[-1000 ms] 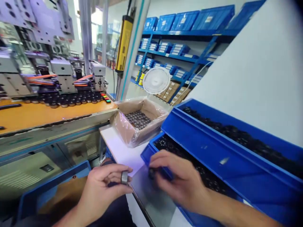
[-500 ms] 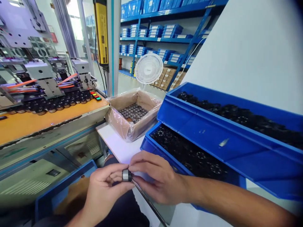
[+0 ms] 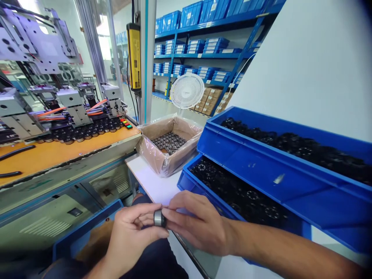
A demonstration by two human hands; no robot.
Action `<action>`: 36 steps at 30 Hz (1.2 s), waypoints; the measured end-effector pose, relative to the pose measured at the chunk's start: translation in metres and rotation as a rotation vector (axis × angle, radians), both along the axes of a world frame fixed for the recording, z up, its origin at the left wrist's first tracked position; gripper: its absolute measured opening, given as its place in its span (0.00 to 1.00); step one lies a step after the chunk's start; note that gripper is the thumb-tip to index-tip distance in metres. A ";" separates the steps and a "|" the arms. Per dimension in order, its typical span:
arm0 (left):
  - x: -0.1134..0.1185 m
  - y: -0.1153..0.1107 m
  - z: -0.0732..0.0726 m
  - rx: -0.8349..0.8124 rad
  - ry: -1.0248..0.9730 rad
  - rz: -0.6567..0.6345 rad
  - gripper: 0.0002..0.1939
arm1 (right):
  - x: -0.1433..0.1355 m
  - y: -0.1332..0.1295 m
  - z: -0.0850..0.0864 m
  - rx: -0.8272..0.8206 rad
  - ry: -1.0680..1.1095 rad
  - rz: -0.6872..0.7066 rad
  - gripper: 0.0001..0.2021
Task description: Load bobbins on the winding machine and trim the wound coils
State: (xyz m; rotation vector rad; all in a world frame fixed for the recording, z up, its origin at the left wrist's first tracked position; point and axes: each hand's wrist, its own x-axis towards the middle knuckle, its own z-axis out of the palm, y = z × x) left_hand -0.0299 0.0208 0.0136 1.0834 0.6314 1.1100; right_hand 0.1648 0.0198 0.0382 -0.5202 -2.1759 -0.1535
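Observation:
A small round part (image 3: 158,218), a silver-grey metal ring with a black end, is between my two hands in the lower middle. My left hand (image 3: 124,234) grips it with the thumb below and the fingers above and behind. On the black end lie the fingertips of my right hand (image 3: 200,221), closed together around that side. Fingers hide some of the part. Just beyond my right hand, the lower blue bin (image 3: 186,185) contains many black round pieces (image 3: 229,192).
Another blue bin (image 3: 261,164) of black pieces (image 3: 290,143) overhangs the lower one. A plastic-lined carton (image 3: 154,155) of metal parts stands on the white table (image 3: 142,170). At left, a machine's orange bench (image 3: 95,145) carries rows of round parts. A fan (image 3: 187,92) stands behind.
The camera view has shifted, so the scene sits further right and slightly lower. My right fingers have straightened and closed up against the part's black end; my left hand keeps its grip.

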 end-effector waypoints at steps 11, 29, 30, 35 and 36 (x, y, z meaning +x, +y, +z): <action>-0.032 -0.028 0.028 0.561 0.174 0.257 0.21 | -0.046 -0.045 0.018 0.081 0.092 -0.060 0.13; -0.165 -0.051 0.000 0.193 -0.208 0.277 0.15 | -0.198 -0.014 0.025 -0.096 0.158 0.250 0.10; -0.169 -0.049 0.000 0.186 -0.227 0.275 0.15 | -0.204 -0.010 0.025 -0.105 0.162 0.265 0.10; -0.189 -0.038 0.000 0.106 -0.241 0.275 0.18 | -0.226 0.012 0.025 -0.173 0.182 0.346 0.11; -0.193 -0.037 0.000 0.131 -0.180 0.328 0.17 | -0.230 0.016 0.025 -0.183 0.184 0.369 0.11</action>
